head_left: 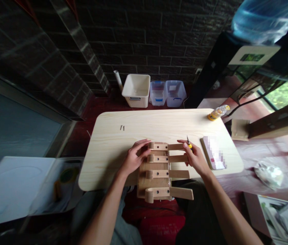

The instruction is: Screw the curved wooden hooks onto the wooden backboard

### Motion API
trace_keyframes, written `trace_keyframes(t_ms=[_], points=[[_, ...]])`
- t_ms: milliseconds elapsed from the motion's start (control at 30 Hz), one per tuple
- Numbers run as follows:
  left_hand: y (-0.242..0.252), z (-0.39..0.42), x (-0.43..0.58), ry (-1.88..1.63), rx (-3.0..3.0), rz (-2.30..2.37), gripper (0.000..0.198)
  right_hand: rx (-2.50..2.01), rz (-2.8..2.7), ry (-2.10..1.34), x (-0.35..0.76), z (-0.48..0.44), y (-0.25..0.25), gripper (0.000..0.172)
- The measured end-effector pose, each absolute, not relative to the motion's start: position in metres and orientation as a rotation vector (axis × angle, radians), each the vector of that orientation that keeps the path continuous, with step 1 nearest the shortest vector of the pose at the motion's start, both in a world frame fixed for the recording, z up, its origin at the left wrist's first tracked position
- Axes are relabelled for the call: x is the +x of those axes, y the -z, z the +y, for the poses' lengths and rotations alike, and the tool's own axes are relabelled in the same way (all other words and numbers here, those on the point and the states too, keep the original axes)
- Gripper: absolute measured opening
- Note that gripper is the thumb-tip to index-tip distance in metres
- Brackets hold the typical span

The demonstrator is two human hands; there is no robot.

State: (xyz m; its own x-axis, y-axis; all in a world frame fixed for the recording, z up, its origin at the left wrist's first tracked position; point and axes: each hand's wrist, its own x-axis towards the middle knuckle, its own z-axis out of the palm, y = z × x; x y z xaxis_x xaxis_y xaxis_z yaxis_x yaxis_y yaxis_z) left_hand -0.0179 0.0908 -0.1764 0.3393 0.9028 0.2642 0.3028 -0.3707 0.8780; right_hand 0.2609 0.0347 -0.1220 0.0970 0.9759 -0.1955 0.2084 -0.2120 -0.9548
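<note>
- Both bare forearms reach forward from the lower edge, angled inward above the person's legs.
- The wooden rack (pixel 156 166) lies between the hands at the table's near edge, its lower part overhanging toward the lap. Four pale, smooth crosspieces span its grained board, each curled at the left end, marked with two dark round spots, and running into a flat tongue on the right.
- The left hand (pixel 134 155) arches at the rack's upper left corner, thumb and fingers bent about the topmost curl; I cannot tell whether they press on it.
- The right hand (pixel 195 156) is bent inward at the upper tongues, pinching a yellow-and-black screwdriver (pixel 190 146), its slim shaft pointing away from the body.
- Right of that hand, a flat white box (pixel 213 153) lies on the table (pixel 144 119), a light wood-grain top with rounded corners.
- Farther back lie two thin, dark screws (pixel 122 128) at left; a clear bottle with a yellow base (pixel 217 113) is at the far right corner.
- Beyond the table are a ribbed cream bin (pixel 136 102), two translucent plastic tubs (pixel 176 97) and a dark block wall (pixel 144 41).
</note>
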Motion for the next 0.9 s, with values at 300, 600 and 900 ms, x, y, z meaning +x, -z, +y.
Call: trace_keyframes(t_ms=[300, 600, 900], points=[[0.178, 0.089, -0.019, -1.005, 1.798, 1.062, 0.037, -1.562, -1.195, -1.198, 0.259, 0.034, 0.121, 0.062], [0.171, 0.089, -0.02, -0.927, 1.754, 1.079, 0.044, -1.513, -1.133, -1.197, 0.259, 0.036, 0.119, 0.064], [0.161, 0.093, -0.043, -0.956, 1.663, 1.111, 0.056, -1.46, -1.06, -1.173, 0.267, 0.035, 0.124, 0.06]])
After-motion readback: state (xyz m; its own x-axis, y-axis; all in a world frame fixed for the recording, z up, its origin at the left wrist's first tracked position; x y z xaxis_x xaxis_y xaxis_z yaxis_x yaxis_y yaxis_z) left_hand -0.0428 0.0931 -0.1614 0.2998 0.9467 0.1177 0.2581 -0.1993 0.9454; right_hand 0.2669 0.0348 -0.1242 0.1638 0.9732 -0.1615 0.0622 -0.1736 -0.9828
